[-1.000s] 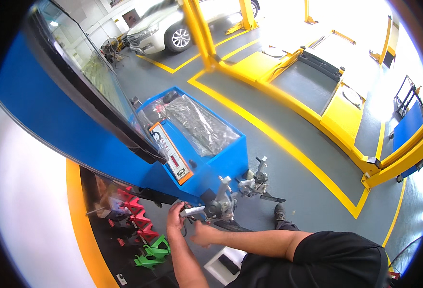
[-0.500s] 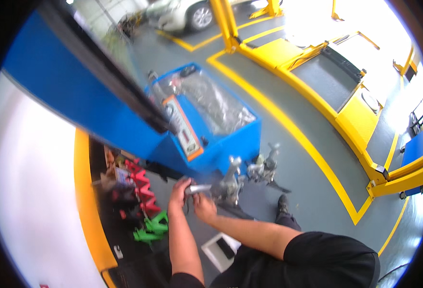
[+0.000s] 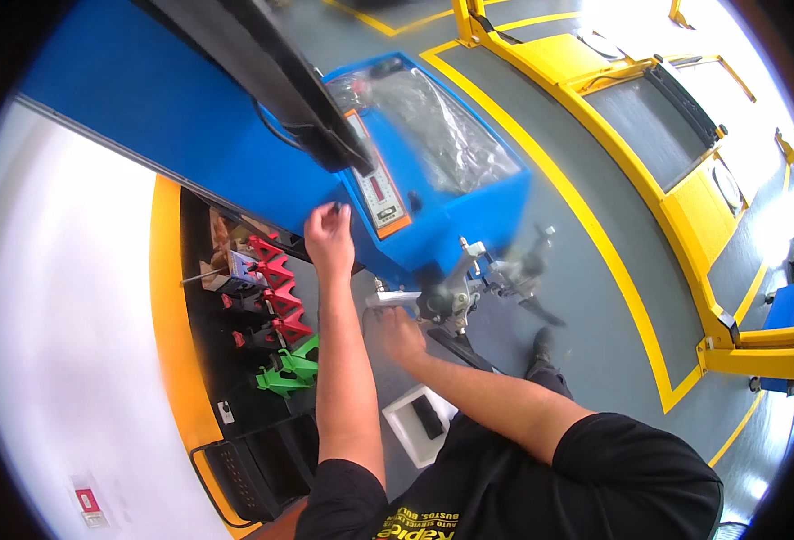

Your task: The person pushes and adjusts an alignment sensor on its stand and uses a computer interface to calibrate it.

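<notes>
My left hand is raised beside the blue machine cabinet, next to its orange-edged control panel. Its fingers are pinched together, with something small and dark at the tips that I cannot make out. Lower down, my right hand is smeared by motion at the pale metal end of a silver wheel clamp. Whether its fingers grip that end is unclear. A second metal clamp, blurred, stands just to the right, by the cabinet's front.
A clear plastic cover lies over the cabinet top. A black post slants above it. Red jack stands and green ones line the left wall. A white tray holds a black object. Yellow lift frames stand right.
My left hand has left the clamp's metal end and risen toward the control panel. My right hand stays by the clamp. The view has shifted, so the cabinet sits higher and further right.
</notes>
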`<state>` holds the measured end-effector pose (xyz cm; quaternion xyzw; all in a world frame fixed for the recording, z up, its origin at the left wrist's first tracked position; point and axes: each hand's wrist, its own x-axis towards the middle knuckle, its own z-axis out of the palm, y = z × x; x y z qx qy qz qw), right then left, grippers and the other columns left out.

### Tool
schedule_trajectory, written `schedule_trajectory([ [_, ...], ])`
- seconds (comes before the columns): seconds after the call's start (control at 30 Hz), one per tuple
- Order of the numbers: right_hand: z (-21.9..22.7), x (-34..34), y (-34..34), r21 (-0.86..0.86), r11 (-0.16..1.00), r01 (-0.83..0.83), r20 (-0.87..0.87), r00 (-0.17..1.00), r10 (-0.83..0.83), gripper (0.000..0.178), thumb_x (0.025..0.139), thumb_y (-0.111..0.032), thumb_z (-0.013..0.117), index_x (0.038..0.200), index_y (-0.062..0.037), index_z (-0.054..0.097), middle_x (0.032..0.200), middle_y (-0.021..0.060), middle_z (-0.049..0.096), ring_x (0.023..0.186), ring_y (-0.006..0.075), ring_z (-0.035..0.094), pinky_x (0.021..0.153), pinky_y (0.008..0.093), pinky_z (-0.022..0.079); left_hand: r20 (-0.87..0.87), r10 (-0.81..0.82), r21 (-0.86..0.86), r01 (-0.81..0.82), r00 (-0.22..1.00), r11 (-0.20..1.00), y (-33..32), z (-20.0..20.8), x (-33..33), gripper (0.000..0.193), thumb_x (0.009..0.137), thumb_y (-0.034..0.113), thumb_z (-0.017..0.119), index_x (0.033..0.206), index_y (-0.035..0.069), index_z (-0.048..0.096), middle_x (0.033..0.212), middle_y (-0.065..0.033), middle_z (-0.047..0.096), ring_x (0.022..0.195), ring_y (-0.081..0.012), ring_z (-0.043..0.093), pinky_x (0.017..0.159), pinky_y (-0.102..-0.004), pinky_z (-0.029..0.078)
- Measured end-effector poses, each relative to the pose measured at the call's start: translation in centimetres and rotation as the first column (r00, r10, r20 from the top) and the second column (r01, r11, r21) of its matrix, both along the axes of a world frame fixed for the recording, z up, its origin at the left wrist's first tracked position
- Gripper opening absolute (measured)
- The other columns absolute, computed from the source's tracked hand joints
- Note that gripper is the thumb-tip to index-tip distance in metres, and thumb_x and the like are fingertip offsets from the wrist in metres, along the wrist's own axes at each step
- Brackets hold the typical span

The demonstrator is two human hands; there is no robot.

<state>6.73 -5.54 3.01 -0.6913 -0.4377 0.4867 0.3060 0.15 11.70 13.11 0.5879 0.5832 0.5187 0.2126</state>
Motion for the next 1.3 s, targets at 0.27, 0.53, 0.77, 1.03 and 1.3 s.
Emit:
schedule_trajectory([
  [0.27, 0.6, 5.8, -5.9, 0.135, 0.683, -0.717, -0.125, 0.672, 0.730, 0.043, 0.094, -0.037, 0.059, 0.124, -0.0071, 0.057, 0.114, 0.0191, 0.068, 0.111, 0.0365, 0.063, 0.095, 0.0445, 0.049, -0.617, -0.328, -0.109, 0.335, 0.716, 0.936, 6.0, 4.7, 8.4, 0.021, 0.081, 0.015, 0.069, 0.101, 0.009, 0.067, 0.099, -0.0128, 0.071, 0.092, -0.0306, 0.068, 0.084, -0.0427, 0.052],
  [0.53, -2.0, 24.2, -11.9, -0.194, 0.939, -0.285, -0.396, 0.898, 0.190, 0.026, 0.093, -0.015, 0.063, 0.114, -0.0004, 0.062, 0.093, 0.0074, 0.069, 0.084, 0.0145, 0.066, 0.076, 0.0298, 0.052, -0.815, -0.403, -0.309, 0.277, 0.416, 0.910, 8.2, 4.3, 8.2, 0.022, 0.077, 0.019, 0.071, 0.099, 0.015, 0.071, 0.098, -0.0083, 0.074, 0.099, -0.0296, 0.067, 0.091, -0.0474, 0.045],
  [0.77, -6.8, 31.6, -13.6, -0.302, 0.935, 0.188, -0.147, 0.959, -0.241, 0.015, 0.090, -0.009, 0.062, 0.103, -0.0007, 0.063, 0.083, 0.0034, 0.065, 0.072, 0.0116, 0.060, 0.067, 0.0272, 0.050, -0.666, -0.209, 0.079, 0.347, 0.716, 0.935, 4.9, 5.4, 4.4, 0.048, 0.078, 0.023, 0.078, 0.122, 0.009, 0.064, 0.120, -0.0143, 0.066, 0.114, -0.0331, 0.060, 0.098, -0.0424, 0.045],
  [1.03, -14.8, 29.2, -11.6, -0.374, 0.927, 0.022, -0.221, 0.969, -0.113, 0.019, 0.089, -0.011, 0.063, 0.103, 0.0011, 0.064, 0.089, 0.0101, 0.069, 0.079, 0.0189, 0.067, 0.071, 0.0329, 0.056, 0.105, 0.473, 0.201, -0.484, 0.875, 0.852, -17.1, -6.5, -4.0, 0.020, 0.089, 0.015, 0.067, 0.093, -0.001, 0.056, 0.090, -0.0094, 0.055, 0.076, -0.0169, 0.054, 0.063, -0.0285, 0.046],
  [1.3, -27.6, 26.0, -3.2, -0.366, 0.906, -0.213, -0.139, 0.975, 0.173, 0.026, 0.088, -0.020, 0.064, 0.105, -0.0001, 0.065, 0.100, 0.0141, 0.069, 0.087, 0.0234, 0.068, 0.078, 0.0350, 0.055, -0.247, -0.448, -0.116, 0.433, 0.859, 0.894, -27.4, -6.4, 12.8, 0.016, 0.085, 0.004, 0.061, 0.098, 0.002, 0.052, 0.087, -0.0105, 0.054, 0.080, -0.0249, 0.055, 0.071, -0.0364, 0.046],
])
